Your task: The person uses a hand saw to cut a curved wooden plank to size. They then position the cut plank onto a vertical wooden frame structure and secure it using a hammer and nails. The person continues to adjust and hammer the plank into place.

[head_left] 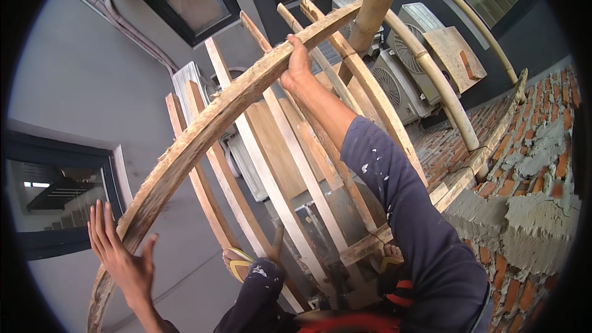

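A long, rough wooden beam (228,108) runs slantwise across the view from lower left to upper right. My right hand (297,66) is closed around its upper part, thumb over the edge, other fingers mostly hidden. At the lower left, my left hand (126,266) lies over the beam's near end with fingers stretched and thumb apart. Whether its palm presses on the wood, I cannot tell. Below the beam, several spaced timber slats (271,176) form an open platform. My feet in flip-flops (239,261) rest on this framework.
A thick bamboo pole (376,6) rises beside the beam's far end. Rough brickwork with mortar (524,209) stands on the right. Air-conditioner units (398,83) sit below at the far side. A dark-framed window (58,191) is at left. Gaps between slats open onto a drop.
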Demonstrator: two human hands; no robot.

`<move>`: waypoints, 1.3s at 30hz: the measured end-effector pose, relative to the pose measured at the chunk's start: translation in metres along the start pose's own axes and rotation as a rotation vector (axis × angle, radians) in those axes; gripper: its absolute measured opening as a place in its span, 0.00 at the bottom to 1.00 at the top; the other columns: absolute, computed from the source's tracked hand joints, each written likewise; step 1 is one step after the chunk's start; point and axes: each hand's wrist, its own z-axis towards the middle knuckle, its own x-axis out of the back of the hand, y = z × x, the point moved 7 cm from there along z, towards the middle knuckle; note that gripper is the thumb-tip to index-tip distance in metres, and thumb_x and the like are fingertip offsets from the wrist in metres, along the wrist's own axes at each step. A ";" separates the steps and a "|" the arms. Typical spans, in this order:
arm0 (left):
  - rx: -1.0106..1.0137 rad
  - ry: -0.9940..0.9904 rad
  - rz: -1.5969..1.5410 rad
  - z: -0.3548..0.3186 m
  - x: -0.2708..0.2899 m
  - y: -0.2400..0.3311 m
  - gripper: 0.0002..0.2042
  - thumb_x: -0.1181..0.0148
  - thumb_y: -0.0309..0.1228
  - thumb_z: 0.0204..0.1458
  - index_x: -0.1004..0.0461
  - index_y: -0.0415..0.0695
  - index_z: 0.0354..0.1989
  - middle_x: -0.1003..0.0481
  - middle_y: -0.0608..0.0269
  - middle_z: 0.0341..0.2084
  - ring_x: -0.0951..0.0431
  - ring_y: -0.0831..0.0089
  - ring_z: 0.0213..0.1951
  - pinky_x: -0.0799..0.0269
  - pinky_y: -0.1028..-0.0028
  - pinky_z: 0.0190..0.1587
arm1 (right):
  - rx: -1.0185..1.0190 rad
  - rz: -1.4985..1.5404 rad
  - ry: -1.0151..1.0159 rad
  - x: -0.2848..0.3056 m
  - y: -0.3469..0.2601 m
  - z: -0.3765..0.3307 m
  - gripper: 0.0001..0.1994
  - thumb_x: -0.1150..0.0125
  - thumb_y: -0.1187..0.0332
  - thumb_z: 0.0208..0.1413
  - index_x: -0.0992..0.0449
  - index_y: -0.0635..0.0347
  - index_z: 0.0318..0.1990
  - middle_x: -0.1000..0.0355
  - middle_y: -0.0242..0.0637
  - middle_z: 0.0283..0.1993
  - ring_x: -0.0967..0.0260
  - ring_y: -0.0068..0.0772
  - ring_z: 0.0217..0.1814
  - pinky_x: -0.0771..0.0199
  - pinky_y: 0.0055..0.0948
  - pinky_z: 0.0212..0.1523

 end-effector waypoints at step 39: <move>0.008 -0.310 -0.284 0.015 -0.185 -0.004 0.27 0.39 0.53 0.48 0.30 0.40 0.44 0.23 0.52 0.20 0.20 0.57 0.24 0.27 0.62 0.26 | -0.345 -0.698 -0.133 -0.013 0.068 -0.098 0.25 0.39 0.67 0.57 0.40 0.77 0.53 0.37 0.63 0.55 0.35 0.60 0.58 0.32 0.59 0.58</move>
